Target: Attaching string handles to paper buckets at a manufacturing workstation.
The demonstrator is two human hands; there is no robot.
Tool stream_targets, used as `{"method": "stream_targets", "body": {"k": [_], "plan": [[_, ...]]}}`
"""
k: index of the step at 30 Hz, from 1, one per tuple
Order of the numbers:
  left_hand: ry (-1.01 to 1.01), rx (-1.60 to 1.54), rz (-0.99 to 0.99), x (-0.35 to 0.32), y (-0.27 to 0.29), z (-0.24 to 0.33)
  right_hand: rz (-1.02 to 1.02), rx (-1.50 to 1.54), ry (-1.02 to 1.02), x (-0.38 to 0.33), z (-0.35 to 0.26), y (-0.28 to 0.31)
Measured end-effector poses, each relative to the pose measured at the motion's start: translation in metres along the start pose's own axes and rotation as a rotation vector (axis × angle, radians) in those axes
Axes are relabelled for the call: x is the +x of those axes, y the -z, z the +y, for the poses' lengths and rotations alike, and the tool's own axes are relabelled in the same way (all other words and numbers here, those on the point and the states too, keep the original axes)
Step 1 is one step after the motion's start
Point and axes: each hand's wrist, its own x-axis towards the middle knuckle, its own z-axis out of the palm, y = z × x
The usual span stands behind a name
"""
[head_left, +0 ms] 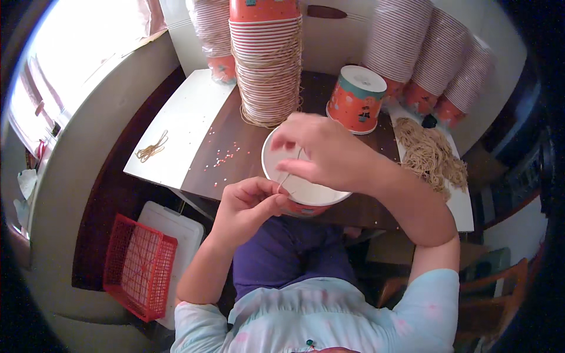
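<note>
An open paper bucket (309, 194), white inside and orange outside, stands upright at the table's near edge in front of me. At its left rim the thumb and fingers of my left hand (247, 206) pinch a thin light string (286, 177). The string rises over the bucket's mouth toward my right hand (321, 147). My right hand arches above the bucket with curled fingers closed on the string, its exact grip partly hidden. Behind it a tall stack of nested buckets (268, 70), hung with many tan string loops, stands on the table.
An upturned orange bucket (356, 103) stands behind right. A heap of tan strings (432, 154) lies right; a small bundle (152, 147) lies left. Wrapped bucket stacks (400, 38) line the back. Small bits (226, 156) dot the table (203, 170). A red basket (141, 265) sits lower left.
</note>
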Motion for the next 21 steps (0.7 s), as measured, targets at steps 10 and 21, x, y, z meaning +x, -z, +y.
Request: {"method": "stream_targets", "body": {"k": [10,21], "plan": [[-0.028,-0.072,-0.076,0.000,0.014,-0.003,0.077,0.013,-0.016,-0.044,-0.007,-0.012],[-0.641,0.977,0.282,-0.026,-0.008,0.005,0.208,-0.248,-0.045,-0.055,-0.050,-0.032]]}}
